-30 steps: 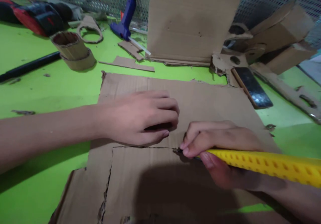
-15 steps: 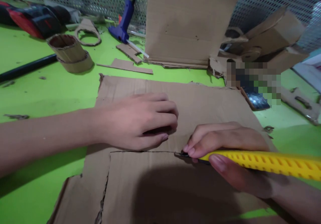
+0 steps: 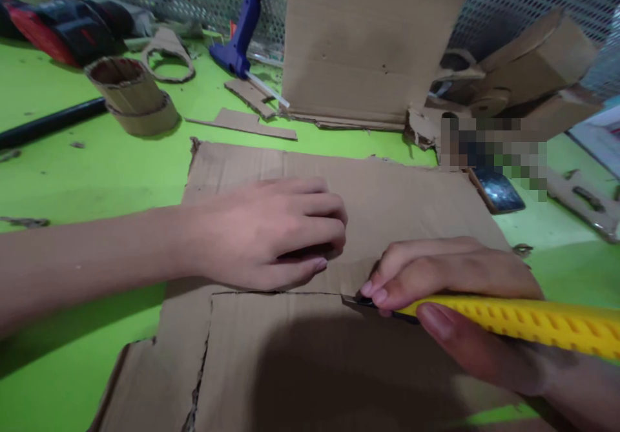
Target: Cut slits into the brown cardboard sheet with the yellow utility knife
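Note:
A large cardboard sheet (image 3: 387, 206) lies flat on the green table. My left hand (image 3: 285, 232) rests on it with fingers curled together; what lies under the fingers, if anything, is hidden. My right hand (image 3: 431, 283) grips a yellow utility knife (image 3: 523, 319), its handle pointing off to the right. The blade tip touches the sheet at the right end of a thin cut that runs sideways just below my left hand. A second, rougher cut goes down from the left end of that line. Shadow darkens the front part of the sheet.
Behind the sheet are a blue glue gun (image 3: 237, 41), cardboard scraps (image 3: 242, 123), and an upright cardboard panel (image 3: 372, 44). A cardboard tube (image 3: 130, 93), a black rod (image 3: 53, 122) and a red-black power tool (image 3: 68, 31) sit left. A dark phone-like object (image 3: 496, 190) lies right.
My right hand and the knife have moved slightly to the right, and the thin cut reaches a little farther right. My left hand has stayed nearly in place.

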Demonstrator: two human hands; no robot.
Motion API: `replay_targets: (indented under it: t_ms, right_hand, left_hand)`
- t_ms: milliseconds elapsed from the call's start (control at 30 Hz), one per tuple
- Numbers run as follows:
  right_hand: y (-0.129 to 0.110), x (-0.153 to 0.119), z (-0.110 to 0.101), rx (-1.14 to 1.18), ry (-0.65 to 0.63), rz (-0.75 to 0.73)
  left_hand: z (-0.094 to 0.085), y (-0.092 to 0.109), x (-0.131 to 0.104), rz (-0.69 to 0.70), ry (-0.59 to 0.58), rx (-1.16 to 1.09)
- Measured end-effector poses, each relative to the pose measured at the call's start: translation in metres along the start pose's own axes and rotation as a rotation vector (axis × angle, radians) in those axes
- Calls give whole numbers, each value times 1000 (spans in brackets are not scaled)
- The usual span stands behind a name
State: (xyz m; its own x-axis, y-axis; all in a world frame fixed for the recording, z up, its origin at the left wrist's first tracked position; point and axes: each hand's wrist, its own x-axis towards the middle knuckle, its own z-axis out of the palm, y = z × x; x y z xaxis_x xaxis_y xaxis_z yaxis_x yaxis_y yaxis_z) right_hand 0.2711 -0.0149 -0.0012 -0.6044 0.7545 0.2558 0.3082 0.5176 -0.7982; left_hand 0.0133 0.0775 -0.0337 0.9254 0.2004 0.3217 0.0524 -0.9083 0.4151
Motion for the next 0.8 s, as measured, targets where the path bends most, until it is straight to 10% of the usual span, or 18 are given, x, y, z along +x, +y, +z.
replay_targets:
  t_ms: [800]
  right_hand:
    - [5, -3, 8, 36, -39, 3]
  left_hand:
    - [1, -1, 0, 12, 2, -6]
